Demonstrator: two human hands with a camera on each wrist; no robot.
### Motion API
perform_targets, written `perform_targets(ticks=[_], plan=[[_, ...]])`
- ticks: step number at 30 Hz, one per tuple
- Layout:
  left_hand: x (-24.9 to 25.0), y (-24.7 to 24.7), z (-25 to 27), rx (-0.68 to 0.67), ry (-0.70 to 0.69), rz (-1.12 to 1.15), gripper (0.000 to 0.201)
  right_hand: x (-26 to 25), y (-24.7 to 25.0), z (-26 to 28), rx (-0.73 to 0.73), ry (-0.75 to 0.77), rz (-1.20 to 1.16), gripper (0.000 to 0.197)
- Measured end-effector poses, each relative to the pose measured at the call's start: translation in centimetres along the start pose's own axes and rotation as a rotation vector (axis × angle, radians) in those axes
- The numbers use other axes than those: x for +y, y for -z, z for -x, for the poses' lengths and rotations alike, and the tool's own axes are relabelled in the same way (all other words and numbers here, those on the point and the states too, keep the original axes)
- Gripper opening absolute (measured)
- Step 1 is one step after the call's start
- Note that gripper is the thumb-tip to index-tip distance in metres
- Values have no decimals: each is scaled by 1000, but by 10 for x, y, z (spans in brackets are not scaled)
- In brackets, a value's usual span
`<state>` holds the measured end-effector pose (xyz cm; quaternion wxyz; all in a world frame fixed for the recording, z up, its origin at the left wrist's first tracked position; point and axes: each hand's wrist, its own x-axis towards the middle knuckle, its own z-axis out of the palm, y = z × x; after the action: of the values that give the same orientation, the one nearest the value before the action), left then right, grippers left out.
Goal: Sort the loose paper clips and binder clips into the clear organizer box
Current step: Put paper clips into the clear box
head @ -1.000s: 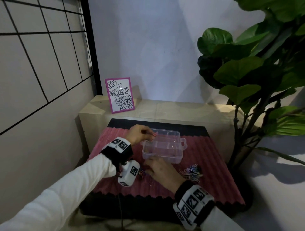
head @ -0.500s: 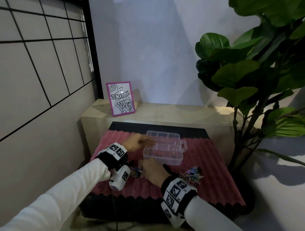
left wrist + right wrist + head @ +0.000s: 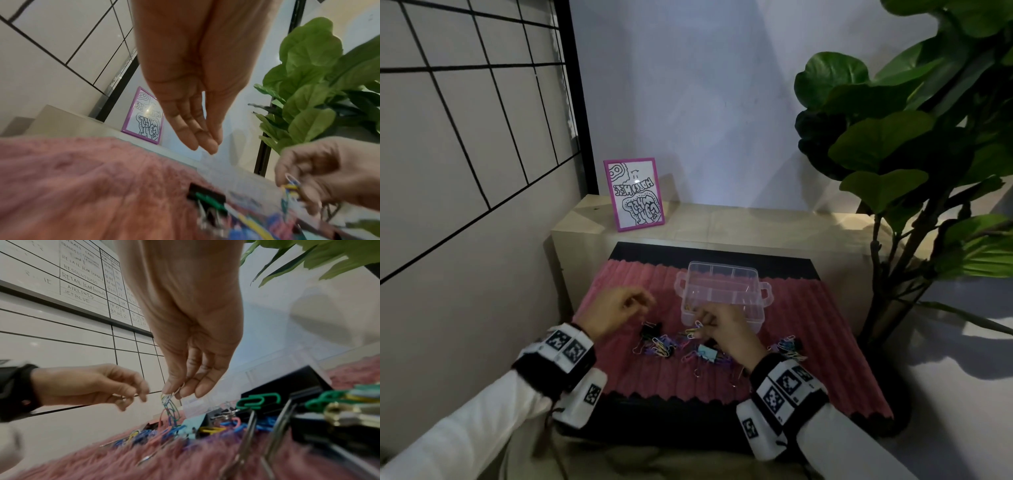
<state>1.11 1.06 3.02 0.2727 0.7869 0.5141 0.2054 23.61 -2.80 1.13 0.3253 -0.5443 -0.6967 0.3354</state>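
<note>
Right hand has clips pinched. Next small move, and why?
Probably lift the right hand and carry its pinched paper clips over the clear organizer box, then release. The clips dangle tangled above the loose pile, and the box sits open just beyond.

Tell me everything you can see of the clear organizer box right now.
The clear organizer box is see-through plastic, rectangular, open on top, with dividers making several compartments and a loop handle at each end. It sits upright on the pink ribbed mat, behind the loose clips. A few clips show in its near left compartment. The right hand, pinching paper clips, is just before its near wall; contact unclear.
</note>
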Motion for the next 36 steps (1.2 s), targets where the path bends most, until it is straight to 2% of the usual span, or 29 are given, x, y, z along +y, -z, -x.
perform_targets(ticks=[2, 6, 10, 16, 20, 27, 31, 36], plan=[[0, -6, 15, -45, 11, -35, 17, -1, 1, 0, 2, -2, -9, 17], [4, -22, 27, -104, -59, -158, 10, -6, 4, -3, 18, 7, 18, 13], [8, -38, 24, -100, -165, -338, 31, -19, 16, -16, 92, -20, -12, 12], [17, -48, 24, -167, -213, -575, 28, -36, 42, -36, 158, -16, -129, 8], [18, -48, 19, -169, -241, -574, 21, -41, 48, -40, 146, -37, -183, 9], [14, -44, 12, -180, -213, -485, 14, -26, 38, -47, 205, -101, -79, 10], [12, -39, 8, -170, -180, -375, 14, -23, 34, -49, 232, -108, -18, 10], [8, -35, 5, -116, -135, -223, 13, -15, 28, -52, 177, -113, -7, 8]])
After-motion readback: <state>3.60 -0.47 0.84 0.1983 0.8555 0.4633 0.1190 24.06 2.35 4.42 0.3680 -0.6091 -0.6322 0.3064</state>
